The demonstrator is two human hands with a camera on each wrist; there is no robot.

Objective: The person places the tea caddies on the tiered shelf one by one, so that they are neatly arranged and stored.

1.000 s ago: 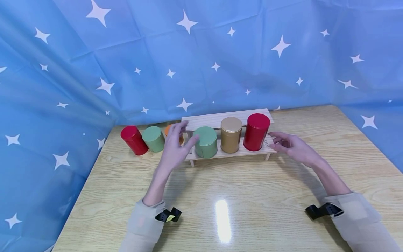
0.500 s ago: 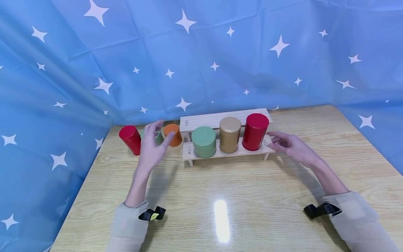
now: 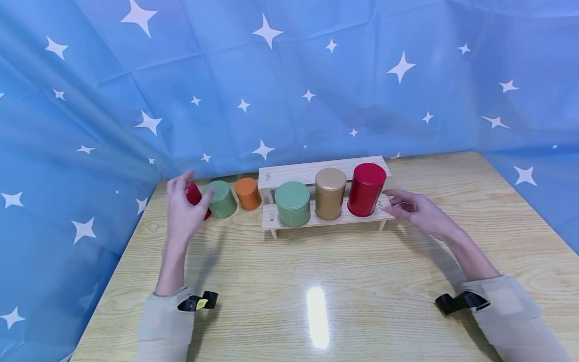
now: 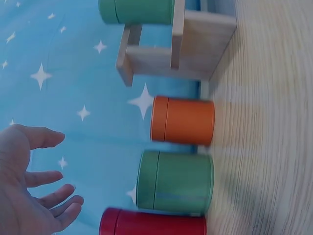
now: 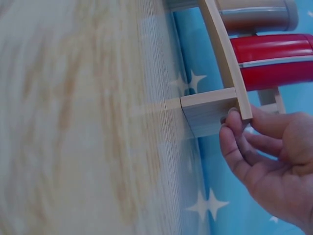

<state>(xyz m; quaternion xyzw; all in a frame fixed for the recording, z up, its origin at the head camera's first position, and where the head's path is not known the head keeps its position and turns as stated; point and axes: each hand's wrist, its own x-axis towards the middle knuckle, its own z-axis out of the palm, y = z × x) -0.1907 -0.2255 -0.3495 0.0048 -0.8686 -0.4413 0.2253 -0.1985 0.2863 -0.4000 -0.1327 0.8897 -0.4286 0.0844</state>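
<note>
My left hand [image 3: 183, 211] hovers with spread fingers over a red canister [image 3: 193, 194] at the table's left, hiding part of it. In the left wrist view nothing lies between its fingers, which stay apart from the red canister [image 4: 156, 223]. My right hand [image 3: 418, 214] pinches the right end of a two-step wooden shelf [image 3: 289, 175], thumb above the lower board and fingers beneath, as the right wrist view shows. On that lower board stand a green canister [image 3: 294, 203], a gold canister [image 3: 330, 196] and a red canister, the shelf's rightmost [image 3: 367, 191].
Between the left hand and the shelf, a green canister [image 3: 222, 201] and a small orange canister [image 3: 248, 195] stand on the wooden table [image 3: 271, 281]. A blue star-printed cloth [image 3: 289, 75] hangs behind the table and along its left side.
My left hand has moved left, from the shelf's left end past the orange and green canisters to the red one. My right hand keeps its place on the shelf.
</note>
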